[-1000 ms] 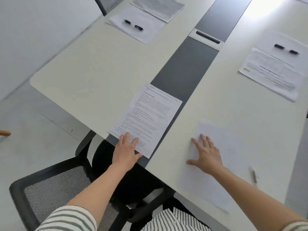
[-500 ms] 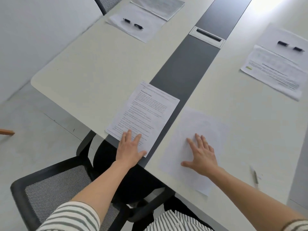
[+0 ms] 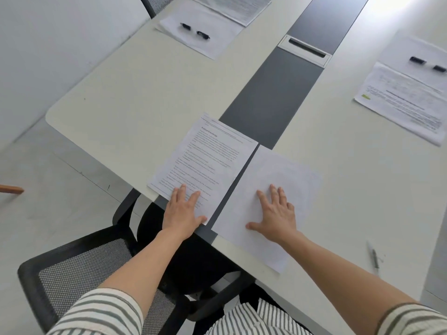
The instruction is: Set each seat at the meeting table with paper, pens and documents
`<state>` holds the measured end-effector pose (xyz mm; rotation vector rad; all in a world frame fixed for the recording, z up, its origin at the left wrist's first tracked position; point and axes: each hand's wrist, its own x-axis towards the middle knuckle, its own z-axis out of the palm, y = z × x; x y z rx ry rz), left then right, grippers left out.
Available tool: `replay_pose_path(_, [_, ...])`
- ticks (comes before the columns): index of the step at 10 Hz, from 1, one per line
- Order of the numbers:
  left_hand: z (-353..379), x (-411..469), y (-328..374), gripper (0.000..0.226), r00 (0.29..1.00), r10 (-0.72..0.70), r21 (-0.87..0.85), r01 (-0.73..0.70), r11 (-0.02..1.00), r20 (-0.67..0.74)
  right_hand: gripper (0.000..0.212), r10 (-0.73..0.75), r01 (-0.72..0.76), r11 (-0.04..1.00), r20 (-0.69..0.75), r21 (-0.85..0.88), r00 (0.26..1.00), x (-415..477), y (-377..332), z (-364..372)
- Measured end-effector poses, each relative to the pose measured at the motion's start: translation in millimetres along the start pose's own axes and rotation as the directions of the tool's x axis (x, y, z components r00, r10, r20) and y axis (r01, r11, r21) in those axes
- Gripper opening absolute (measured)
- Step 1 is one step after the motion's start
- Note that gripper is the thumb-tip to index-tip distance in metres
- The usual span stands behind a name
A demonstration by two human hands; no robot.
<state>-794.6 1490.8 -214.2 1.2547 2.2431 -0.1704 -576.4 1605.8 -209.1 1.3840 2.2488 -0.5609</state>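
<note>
A printed document point(image 3: 205, 163) lies at the near end of the meeting table point(image 3: 135, 100), across the edge of the dark centre strip point(image 3: 271, 100). My left hand point(image 3: 182, 212) rests flat on its near corner, fingers spread. Beside it on the right lies a blank sheet of paper point(image 3: 271, 189), almost touching the document. My right hand point(image 3: 275, 213) presses flat on that sheet, fingers apart. A grey pen point(image 3: 373, 255) lies loose on the table to the right of my right forearm.
Two set places lie farther off: at the far left paper with a black pen point(image 3: 195, 31) and a document point(image 3: 232, 6), at the right a document point(image 3: 401, 102) and paper with a pen point(image 3: 428, 64). A cable slot point(image 3: 305, 48) sits mid-strip. A black mesh chair point(image 3: 79, 272) stands below the table end.
My right hand has slid the blank sheet leftward across the table until it lies next to the document. My left hand has stayed on the document's near corner.
</note>
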Motion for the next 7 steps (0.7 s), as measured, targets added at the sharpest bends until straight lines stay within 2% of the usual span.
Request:
replay_pose_path(3, [-1.0,0.1,1.9,0.081,1.0,0.011,0.024,-0.011,1.0,-0.004,0.103,0.01,-0.01,1.0,-0.002,0.024,1.0,0.0,-3.6,1.7])
replay_pose_path(4, [-4.9,-1.2,5.0,0.081,1.0,0.012,0.054,-0.011,0.998,-0.008,0.102,-0.003,0.005,0.999,-0.036,0.041,0.999,-4.8,-2.6,-1.8])
replay_pose_path(5, [-9.1,-5.3,15.7,0.074,0.995,0.068,0.074,-0.062,0.995,-0.079,0.091,0.004,0.007,0.997,-0.144,0.075,0.99,-18.7,12.7,-7.0])
replay_pose_path(6, [-8.7,-18.3,39.1,0.066,0.977,0.177,0.069,-0.17,0.983,-0.121,0.069,0.119,-0.06,0.977,-0.29,0.205,0.95,-38.6,50.2,-10.1])
replay_pose_path(7, [5.3,-35.8,62.8,0.067,0.959,0.28,0.102,-0.275,0.956,-0.036,0.047,0.348,-0.195,0.905,-0.393,0.378,0.851,-60.9,112.1,-3.2])
